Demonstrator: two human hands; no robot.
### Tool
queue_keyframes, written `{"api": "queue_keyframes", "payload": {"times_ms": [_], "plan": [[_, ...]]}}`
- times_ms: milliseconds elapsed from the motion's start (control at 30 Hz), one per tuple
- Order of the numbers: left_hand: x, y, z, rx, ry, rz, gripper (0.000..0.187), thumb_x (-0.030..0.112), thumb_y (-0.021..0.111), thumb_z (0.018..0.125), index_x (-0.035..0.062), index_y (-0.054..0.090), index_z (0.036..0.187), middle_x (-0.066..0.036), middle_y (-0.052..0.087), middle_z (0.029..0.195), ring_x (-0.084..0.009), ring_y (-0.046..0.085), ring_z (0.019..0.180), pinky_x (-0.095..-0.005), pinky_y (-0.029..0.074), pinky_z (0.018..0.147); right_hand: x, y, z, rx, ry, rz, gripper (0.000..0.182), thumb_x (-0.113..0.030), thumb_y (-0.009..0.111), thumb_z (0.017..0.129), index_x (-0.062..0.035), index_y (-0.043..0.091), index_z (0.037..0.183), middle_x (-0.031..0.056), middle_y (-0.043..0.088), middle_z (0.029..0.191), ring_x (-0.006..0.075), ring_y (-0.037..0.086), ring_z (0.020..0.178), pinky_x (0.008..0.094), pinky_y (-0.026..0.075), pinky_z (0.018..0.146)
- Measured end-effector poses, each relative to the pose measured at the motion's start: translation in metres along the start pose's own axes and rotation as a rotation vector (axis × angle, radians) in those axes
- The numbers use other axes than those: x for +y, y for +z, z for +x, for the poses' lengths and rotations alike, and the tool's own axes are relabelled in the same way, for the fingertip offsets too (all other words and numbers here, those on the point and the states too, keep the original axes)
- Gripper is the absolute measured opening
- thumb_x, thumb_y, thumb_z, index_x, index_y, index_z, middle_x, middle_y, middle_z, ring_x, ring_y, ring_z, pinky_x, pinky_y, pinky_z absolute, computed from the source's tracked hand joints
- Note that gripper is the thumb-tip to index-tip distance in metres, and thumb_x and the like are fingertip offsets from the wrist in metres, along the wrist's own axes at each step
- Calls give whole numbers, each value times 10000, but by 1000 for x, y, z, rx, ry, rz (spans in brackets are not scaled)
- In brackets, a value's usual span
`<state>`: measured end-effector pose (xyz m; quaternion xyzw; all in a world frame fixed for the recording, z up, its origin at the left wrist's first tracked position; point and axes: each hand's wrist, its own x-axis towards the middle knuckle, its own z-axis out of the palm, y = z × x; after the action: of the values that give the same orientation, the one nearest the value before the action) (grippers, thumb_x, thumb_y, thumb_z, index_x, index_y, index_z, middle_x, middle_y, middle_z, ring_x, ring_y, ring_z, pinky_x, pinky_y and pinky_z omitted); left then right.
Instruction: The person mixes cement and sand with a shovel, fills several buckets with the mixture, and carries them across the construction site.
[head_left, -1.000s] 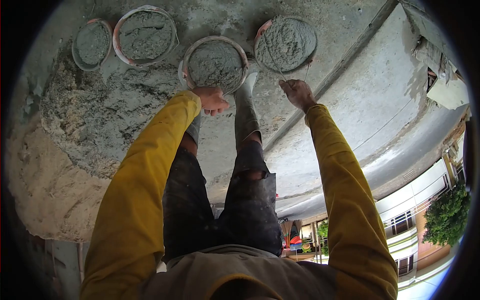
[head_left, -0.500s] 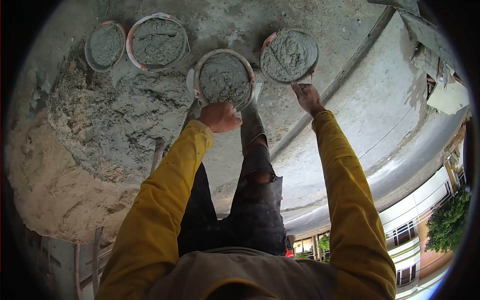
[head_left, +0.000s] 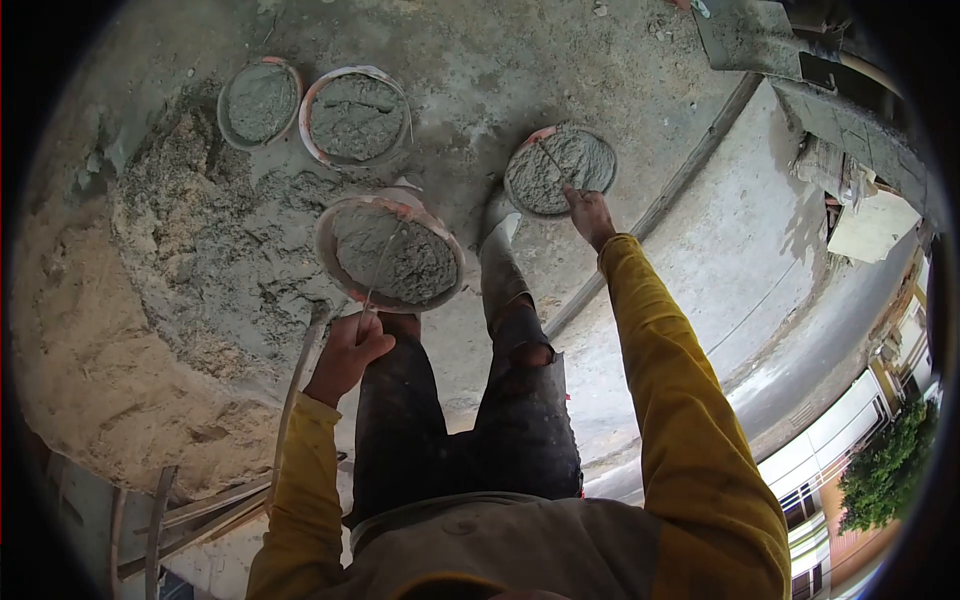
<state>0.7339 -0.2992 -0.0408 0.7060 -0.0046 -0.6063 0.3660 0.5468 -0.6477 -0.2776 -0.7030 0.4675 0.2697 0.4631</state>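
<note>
My left hand (head_left: 347, 355) is closed around the wire handle of a bucket (head_left: 326, 248) filled with wet grey mortar (head_left: 398, 258). That bucket tilts in front of my left leg, its handle pulled tight over the mortar. At the right, my right hand (head_left: 592, 217) grips the handle of a second bucket (head_left: 511, 182), also full of mortar (head_left: 570, 170). This one is beside my right boot (head_left: 500, 245). Both arms reach forward in yellow sleeves.
Two more mortar-filled buckets, one smaller (head_left: 223, 105) and one with a pale rim (head_left: 306, 130), stand ahead on the left. A heap of mixed mortar and sand (head_left: 150, 370) spreads at the left, with a long tool handle (head_left: 297, 385) beside it. A concrete ledge (head_left: 690, 170) runs along the right.
My left hand has drawn its bucket left and closer to my body, and its handle is now taut. The right-hand bucket has shifted left, still gripped. The view has turned slightly.
</note>
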Motion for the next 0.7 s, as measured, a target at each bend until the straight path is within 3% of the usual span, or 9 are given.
{"api": "queue_keyframes", "payload": {"times_ms": [67,100,133,267,333,500,600,667,700], "plan": [[-12,-12,-23,81,-5,-97,259,209,668,793,74,484,668,62,346,606,-59,327,572,-265,266,510,-9,9,1,2,21,93,597,-495,494,931,83,643,953,224,640,830,316,591,832,380,437,830],[-23,-17,-34,155,-50,-200,243,206,651,798,79,485,673,69,335,603,-51,307,563,-258,248,506,-14,10,-6,72,22,46,558,-465,495,939,65,642,849,144,620,749,246,567,748,356,441,754],[-32,-23,-43,231,-95,-305,228,203,633,804,85,485,678,76,325,600,-42,287,553,-250,230,501,-10,14,-8,60,5,30,558,-465,495,939,65,642,849,144,620,749,246,567,748,356,441,754],[-60,-50,-68,372,-31,-592,236,224,553,837,112,439,664,69,299,556,-44,250,491,-253,199,482,-13,6,-37,20,12,389,446,-384,503,952,-103,474,607,-33,408,591,87,344,556,286,296,523],[-75,-62,-79,428,-10,-661,249,218,532,849,136,401,654,64,276,544,-63,255,480,-258,219,488,-44,-7,-72,58,81,488,444,-373,499,954,-126,439,590,-39,360,560,91,301,525,295,265,501],[-118,-93,-117,553,-46,-1207,325,228,548,857,173,335,619,62,230,538,-93,240,471,-261,259,501,-59,-35,-123,114,129,629,454,-354,482,966,-137,345,591,-56,277,551,72,266,508,287,251,489],[-141,-106,-144,578,-67,-1387,327,235,545,856,172,348,603,44,275,535,-107,280,468,-279,266,457,-61,-50,-161,181,72,637,421,-346,494,956,-151,364,606,-46,287,533,84,267,470,274,257,455],[-132,-107,-155,730,-110,-1455,321,248,536,859,172,368,597,32,318,527,-128,309,460,-290,279,449,-77,-54,-192,336,-31,547,402,-349,483,954,-160,388,612,-35,309,511,103,285,432,280,274,421],[-131,-107,-160,788,-104,-1500,326,254,520,863,175,364,588,25,320,514,-143,306,446,-302,280,444,-83,-60,-202,361,150,724,391,-345,478,953,-164,397,616,-31,322,507,111,300,420,281,283,413]]}}
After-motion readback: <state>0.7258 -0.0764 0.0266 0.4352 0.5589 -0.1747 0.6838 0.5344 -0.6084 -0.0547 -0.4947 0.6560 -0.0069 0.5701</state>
